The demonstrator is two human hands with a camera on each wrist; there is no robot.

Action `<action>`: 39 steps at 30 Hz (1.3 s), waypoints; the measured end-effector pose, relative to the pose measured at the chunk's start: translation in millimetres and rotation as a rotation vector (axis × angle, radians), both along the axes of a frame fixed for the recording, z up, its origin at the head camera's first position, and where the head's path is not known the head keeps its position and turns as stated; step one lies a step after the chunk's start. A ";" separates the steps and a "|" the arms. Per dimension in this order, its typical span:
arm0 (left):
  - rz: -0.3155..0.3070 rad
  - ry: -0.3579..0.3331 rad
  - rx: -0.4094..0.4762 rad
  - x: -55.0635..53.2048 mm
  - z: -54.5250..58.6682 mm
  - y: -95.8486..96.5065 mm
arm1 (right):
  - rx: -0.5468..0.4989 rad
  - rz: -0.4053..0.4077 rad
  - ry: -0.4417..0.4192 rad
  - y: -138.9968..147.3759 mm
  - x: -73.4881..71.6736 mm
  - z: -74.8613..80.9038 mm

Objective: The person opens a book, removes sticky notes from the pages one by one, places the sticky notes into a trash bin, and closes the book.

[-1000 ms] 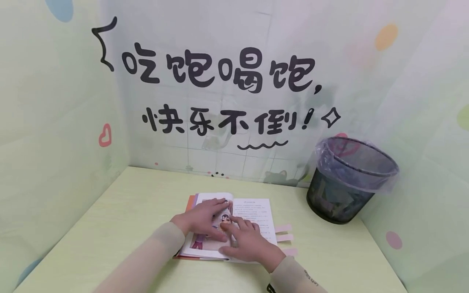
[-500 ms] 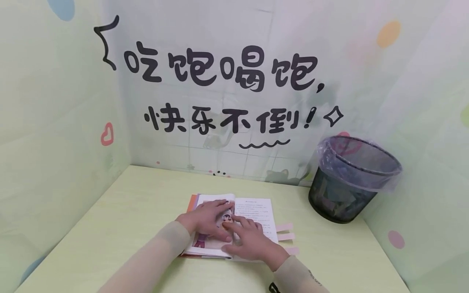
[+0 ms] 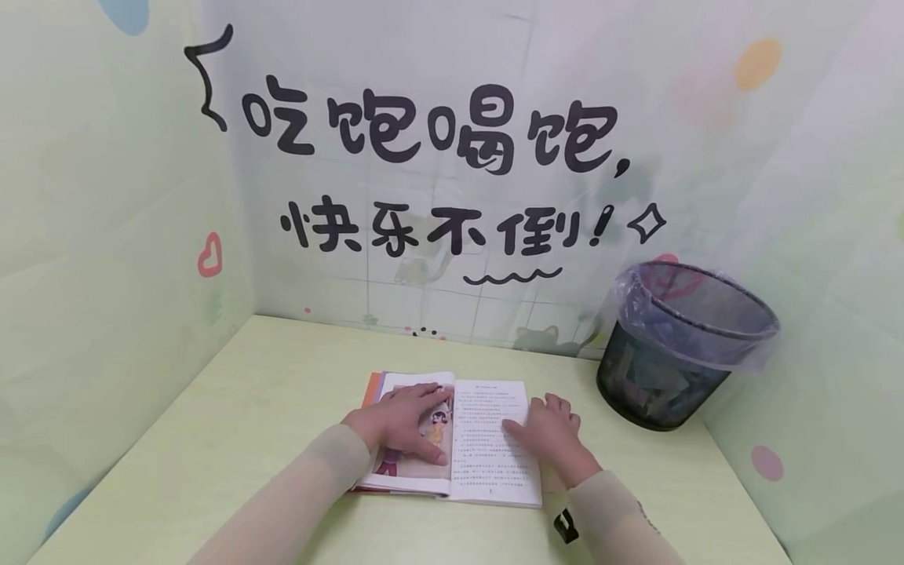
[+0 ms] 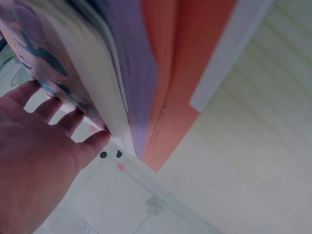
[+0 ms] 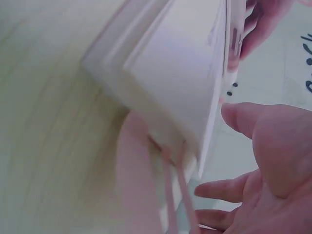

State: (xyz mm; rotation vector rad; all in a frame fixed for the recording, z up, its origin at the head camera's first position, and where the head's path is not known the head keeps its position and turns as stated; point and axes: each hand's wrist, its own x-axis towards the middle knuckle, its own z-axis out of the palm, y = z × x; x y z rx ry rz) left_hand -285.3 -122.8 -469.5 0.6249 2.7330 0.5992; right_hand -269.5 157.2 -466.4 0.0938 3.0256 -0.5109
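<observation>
- In the head view, the book is lying spread out on the table, with a picture on its left page and rows of words on its right page.
- Its pages are looking thin and bendy, so they could crease or tear. The whole book is probably not too heavy for two hands.
- The left hand is resting on the book's left page, fingers out loosely, thumb near the middle fold. It is not gripping anything.
- The right hand is staying loose at the book's right edge, thumb by the page and fingers past the edge. I cannot tell if it is touching the paper.
- So the book is sitting between the hands — under the left one, just beside the right one.
- A black bin is standing to the right of the book, farther back.
- In the left wrist view, a purple sheet and an orange cover are showing along the book's left side. The cover is looking stiffer, so that side should be good to hold.
- In the right wrist view, the thumb and fingers are spreading apart near the book's corner. Pink strips are poking out there — they could bend, so a hold should be missing them.
</observation>
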 end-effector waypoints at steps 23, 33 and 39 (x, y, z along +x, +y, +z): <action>0.010 -0.031 0.015 2.5 0.5 1.7 | -0.167 0.066 0.099 4.5 2.3 12.4; 0.010 -0.033 0.017 2.7 -1.2 0.1 | -0.748 0.086 0.008 1.1 2.5 28.5; 0.006 -0.027 0.013 2.4 -1.5 -0.6 | -0.977 0.148 -0.148 -0.4 2.4 19.4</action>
